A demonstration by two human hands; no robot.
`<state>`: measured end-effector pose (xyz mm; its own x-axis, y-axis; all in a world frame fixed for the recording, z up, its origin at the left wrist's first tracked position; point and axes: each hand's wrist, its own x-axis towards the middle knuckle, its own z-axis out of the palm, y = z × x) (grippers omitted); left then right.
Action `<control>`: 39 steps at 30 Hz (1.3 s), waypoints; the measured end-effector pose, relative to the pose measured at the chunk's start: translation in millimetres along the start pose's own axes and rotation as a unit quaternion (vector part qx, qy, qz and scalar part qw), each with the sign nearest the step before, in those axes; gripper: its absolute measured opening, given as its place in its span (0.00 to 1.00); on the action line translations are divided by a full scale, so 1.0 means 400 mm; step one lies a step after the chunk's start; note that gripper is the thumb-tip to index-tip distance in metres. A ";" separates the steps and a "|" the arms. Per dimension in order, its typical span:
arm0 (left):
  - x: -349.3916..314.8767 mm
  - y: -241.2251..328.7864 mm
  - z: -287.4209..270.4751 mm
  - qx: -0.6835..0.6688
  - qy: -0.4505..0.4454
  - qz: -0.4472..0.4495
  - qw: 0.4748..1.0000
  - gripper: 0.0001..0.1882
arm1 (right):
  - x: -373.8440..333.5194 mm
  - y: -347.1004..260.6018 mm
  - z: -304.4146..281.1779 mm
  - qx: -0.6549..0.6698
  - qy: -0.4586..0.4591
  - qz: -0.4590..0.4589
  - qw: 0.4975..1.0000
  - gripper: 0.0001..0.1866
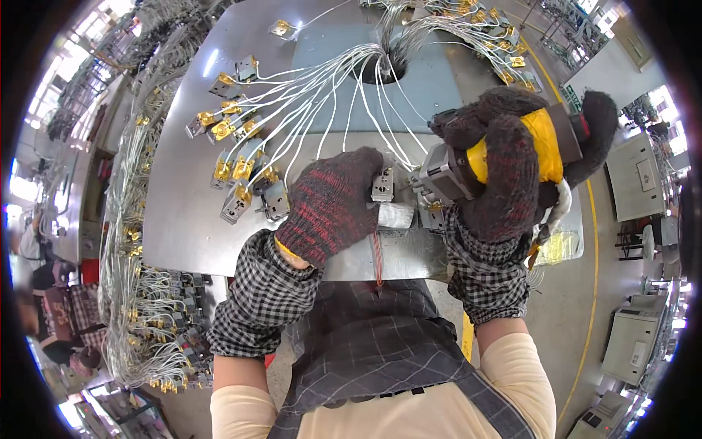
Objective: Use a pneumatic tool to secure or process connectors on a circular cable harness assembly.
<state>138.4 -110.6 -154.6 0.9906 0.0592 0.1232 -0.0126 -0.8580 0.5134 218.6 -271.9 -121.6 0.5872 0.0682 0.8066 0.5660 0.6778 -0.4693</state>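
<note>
Our left hand [333, 205] curls against the block [382, 185] near the table's [183, 219] front edge; whether it pinches, we can't tell. Our right hand [506, 179] wraps the tool [542, 143]: we'd best keep it square, wires [369, 110] clear.

A: Nice shiny metal table [172, 212] you've got, with a bluish panel [329, 53] around that dark hole [395, 73].
B: Yep, and your white wires [351, 58] fan out across it, ending in silver-and-yellow connectors [223, 130] bunched left and far right.
</note>
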 end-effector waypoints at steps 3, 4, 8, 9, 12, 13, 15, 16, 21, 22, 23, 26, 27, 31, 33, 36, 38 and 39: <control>-0.011 -0.002 -0.004 -0.055 0.009 -0.015 0.998 0.34 | -0.020 0.003 -0.001 -0.227 0.083 0.064 0.968 0.38; -0.013 -0.006 -0.003 -0.091 0.017 -0.033 0.995 0.36 | -0.010 -0.006 0.014 -0.185 0.085 0.051 0.978 0.40; -0.006 -0.012 0.016 -0.018 0.040 0.030 0.999 0.38 | 0.008 -0.001 -0.093 0.042 -0.047 -0.008 0.998 0.41; 0.000 -0.012 0.015 -0.017 0.038 0.031 0.999 0.38 | 0.005 0.007 -0.078 0.042 -0.045 -0.009 0.998 0.41; -0.001 -0.019 0.018 -0.011 0.008 0.015 1.000 0.36 | -0.015 0.016 -0.026 -0.026 0.012 -0.030 0.999 0.36; -0.006 -0.025 0.022 -0.096 0.043 0.010 0.994 0.36 | -0.016 0.011 -0.029 -0.036 0.046 -0.012 0.998 0.34; -0.014 -0.021 0.015 -0.182 0.076 0.002 0.980 0.37 | -0.015 0.011 -0.046 -0.045 0.081 0.010 0.996 0.33; -0.012 -0.006 0.001 -0.110 0.045 -0.004 0.993 0.35 | -0.012 0.028 -0.073 -0.073 0.016 -0.042 0.996 0.33; -0.006 -0.001 -0.003 -0.023 -0.030 -0.018 0.999 0.30 | -0.049 0.040 -0.181 -0.427 -0.004 -0.087 0.900 0.34; -0.018 -0.012 0.005 -0.100 0.031 0.001 0.995 0.29 | -0.014 0.022 -0.062 -0.343 0.098 -0.027 0.934 0.35; -0.023 -0.030 0.019 -0.181 0.088 0.026 0.979 0.28 | 0.005 0.010 0.002 -0.259 0.199 0.031 0.945 0.36; -0.019 -0.110 0.036 -0.491 0.095 -0.016 0.866 0.26 | 0.024 0.039 -0.177 0.058 -0.116 -0.068 0.989 0.38; -0.016 -0.109 0.017 -0.569 0.067 -0.046 0.818 0.25 | 0.034 0.044 -0.172 0.056 -0.110 -0.069 0.990 0.38; -0.006 -0.134 0.003 -0.722 0.064 -0.036 0.688 0.22 | -0.037 0.052 -0.088 -0.213 0.041 0.025 0.976 0.33; -0.003 -0.145 0.004 -0.665 0.080 -0.033 0.742 0.22 | -0.036 0.071 -0.091 0.456 -0.031 0.432 0.778 0.34; -0.030 -0.200 -0.012 -0.360 0.148 -0.019 0.921 0.23 | 0.014 0.063 -0.027 -0.142 -0.204 0.254 0.935 0.36; -0.045 -0.230 -0.014 -0.039 0.168 -0.003 0.985 0.23 | 0.002 0.098 -0.017 -0.111 -0.281 0.253 0.919 0.44; -0.043 -0.234 -0.021 0.043 0.167 0.008 0.985 0.23 | -0.018 0.119 -0.012 -0.023 -0.290 0.288 0.913 0.44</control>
<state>121.4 -26.9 -197.9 0.8901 0.1984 0.4103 -0.0014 -0.8991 0.4378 244.2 -243.6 -151.4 0.3972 0.7880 0.4705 0.2923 0.3773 -0.8787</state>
